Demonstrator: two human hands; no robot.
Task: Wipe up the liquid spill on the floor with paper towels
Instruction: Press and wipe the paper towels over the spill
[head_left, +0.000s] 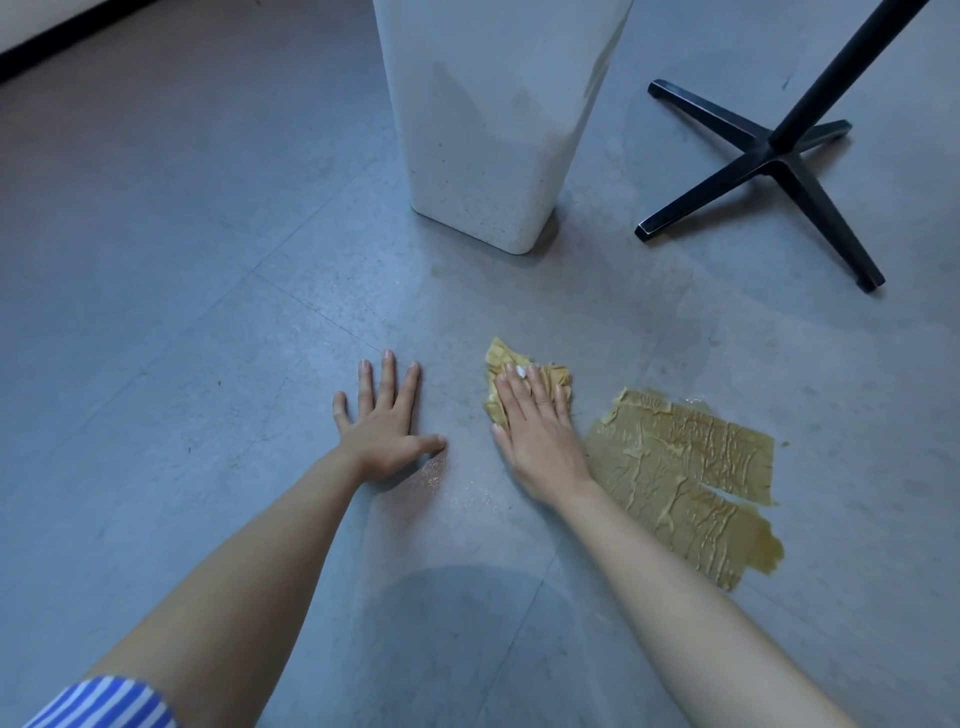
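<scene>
Pressing wadded paper towel (504, 358) onto floor (208, 312)

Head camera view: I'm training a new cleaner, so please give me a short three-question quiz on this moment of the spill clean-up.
1. True or false: the left hand rests flat on the bare floor and holds nothing.
2. What lies under the fingers of the right hand? A) a sponge B) a crumpled paper towel C) a mop head
3. Fill in: the flat soaked paper towels lie on the floor to the ____ of the right hand.
Key: 1 true; 2 B; 3 right.
</scene>
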